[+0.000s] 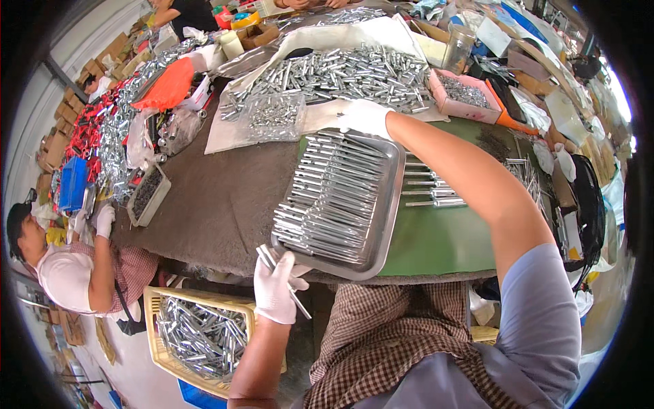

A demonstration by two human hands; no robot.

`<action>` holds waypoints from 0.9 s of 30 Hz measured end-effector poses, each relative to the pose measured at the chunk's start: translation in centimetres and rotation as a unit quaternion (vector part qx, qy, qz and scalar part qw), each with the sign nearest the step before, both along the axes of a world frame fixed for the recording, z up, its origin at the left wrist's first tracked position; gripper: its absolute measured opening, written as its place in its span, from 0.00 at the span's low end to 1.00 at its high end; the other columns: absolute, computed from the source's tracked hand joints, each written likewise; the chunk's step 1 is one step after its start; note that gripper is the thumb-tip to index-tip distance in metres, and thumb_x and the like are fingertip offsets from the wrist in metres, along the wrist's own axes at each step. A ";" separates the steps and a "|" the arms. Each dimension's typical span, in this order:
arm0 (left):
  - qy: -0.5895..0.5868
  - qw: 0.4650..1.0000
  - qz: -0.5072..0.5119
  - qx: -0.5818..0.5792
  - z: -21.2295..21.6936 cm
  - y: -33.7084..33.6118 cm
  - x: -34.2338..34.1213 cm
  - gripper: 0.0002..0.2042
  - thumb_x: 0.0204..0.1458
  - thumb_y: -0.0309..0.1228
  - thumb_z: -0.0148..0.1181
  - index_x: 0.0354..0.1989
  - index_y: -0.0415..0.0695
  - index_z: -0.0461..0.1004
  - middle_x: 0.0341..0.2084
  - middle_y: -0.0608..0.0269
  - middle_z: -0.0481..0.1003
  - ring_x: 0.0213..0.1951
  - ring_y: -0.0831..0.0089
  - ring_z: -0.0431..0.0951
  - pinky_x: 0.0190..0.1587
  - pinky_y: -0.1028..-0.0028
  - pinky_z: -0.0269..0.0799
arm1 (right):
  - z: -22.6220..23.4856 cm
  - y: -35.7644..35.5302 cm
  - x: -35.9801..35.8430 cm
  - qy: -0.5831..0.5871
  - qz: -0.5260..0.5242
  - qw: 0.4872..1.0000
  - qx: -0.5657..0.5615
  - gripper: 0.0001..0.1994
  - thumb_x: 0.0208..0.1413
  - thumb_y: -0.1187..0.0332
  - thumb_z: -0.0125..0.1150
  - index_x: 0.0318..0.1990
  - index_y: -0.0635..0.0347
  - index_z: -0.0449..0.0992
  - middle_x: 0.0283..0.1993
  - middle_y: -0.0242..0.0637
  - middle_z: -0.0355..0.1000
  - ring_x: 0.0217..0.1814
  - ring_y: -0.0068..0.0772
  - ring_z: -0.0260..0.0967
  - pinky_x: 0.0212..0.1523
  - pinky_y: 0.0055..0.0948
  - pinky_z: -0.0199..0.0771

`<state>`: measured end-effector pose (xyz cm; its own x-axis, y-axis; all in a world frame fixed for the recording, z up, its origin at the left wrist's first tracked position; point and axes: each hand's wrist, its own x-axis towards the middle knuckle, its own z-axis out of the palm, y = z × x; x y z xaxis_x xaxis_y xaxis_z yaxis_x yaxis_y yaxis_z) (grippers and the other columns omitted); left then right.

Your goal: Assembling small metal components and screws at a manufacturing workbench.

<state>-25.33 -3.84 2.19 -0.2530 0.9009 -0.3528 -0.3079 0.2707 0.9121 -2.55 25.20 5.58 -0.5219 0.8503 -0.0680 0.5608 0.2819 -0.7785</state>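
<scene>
A rectangular stainless steel tray (390, 225) lies at a slant over the table's near edge, with rows of slim silver metal rods (334, 198) laid side by side in it. My gloved left hand (278, 286) is closed around a loose silver metal rod (298, 301) just off the tray's near left corner; whether it holds more than one is unclear. At the tray's far rim, my gloved right hand (368, 119) is closed on the edge, its fingertips partly hidden. Several long rods (436, 191) lie on the green mat beneath my right forearm.
Below the table's edge stands a yellow crate (163, 341) of metal tubes. A big pile of short metal tubes (340, 71) spreads on a cloth behind the tray, beside a pink bin (470, 102). Small screws fill a narrow box (150, 198). A co-worker (68, 266) sits at left.
</scene>
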 end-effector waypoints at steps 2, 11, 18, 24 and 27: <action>0.000 1.000 -0.011 0.005 0.2 0.0 1.0 0.11 0.60 0.26 0.53 0.49 0.38 0.65 0.39 0.58 0.75 0.35 0.61 0.83 0.21 0.78 0.76 | -0.3 1.3 -0.5 -0.099 0.021 0.993 0.066 0.14 0.50 0.57 0.58 0.29 0.58 0.82 0.27 0.42 0.75 0.31 0.30 0.68 0.35 0.32 0.66; -0.066 0.997 -0.009 0.031 0.4 0.0 4.1 0.12 0.62 0.25 0.50 0.51 0.38 0.62 0.42 0.55 0.75 0.39 0.61 0.83 0.22 0.77 0.78 | 0.9 2.9 -4.3 -0.245 0.070 0.955 0.151 0.21 0.54 0.53 0.47 0.44 0.56 0.81 0.49 0.49 0.76 0.49 0.53 0.73 0.52 0.44 0.70; -0.078 0.996 0.028 0.025 0.0 -0.2 4.7 0.13 0.62 0.26 0.52 0.52 0.38 0.63 0.42 0.54 0.74 0.37 0.60 0.83 0.20 0.78 0.76 | 1.6 -0.8 -7.7 -0.185 0.193 0.887 0.377 0.15 0.57 0.61 0.48 0.50 0.39 0.76 0.47 0.38 0.74 0.52 0.44 0.72 0.53 0.42 0.72; -0.091 0.994 0.026 0.051 -0.2 -0.2 4.7 0.10 0.63 0.28 0.52 0.49 0.39 0.64 0.41 0.56 0.74 0.37 0.60 0.83 0.20 0.79 0.75 | 1.8 -1.2 -7.8 -0.289 0.195 0.859 0.375 0.16 0.54 0.65 0.50 0.50 0.40 0.76 0.48 0.38 0.72 0.51 0.43 0.72 0.52 0.41 0.73; -0.109 0.992 0.033 0.059 -0.3 -0.3 4.8 0.09 0.63 0.29 0.53 0.47 0.40 0.64 0.40 0.56 0.74 0.37 0.61 0.83 0.19 0.80 0.75 | 2.1 -2.9 -6.5 -0.225 0.184 0.872 0.393 0.14 0.55 0.63 0.50 0.47 0.45 0.77 0.46 0.38 0.73 0.50 0.43 0.72 0.51 0.40 0.73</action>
<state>-20.50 -4.10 1.85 -0.2412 0.9234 -0.2984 -0.5154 0.1387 0.8457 -9.07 22.30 7.70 -0.8405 0.5067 0.1920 0.5185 0.8550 0.0133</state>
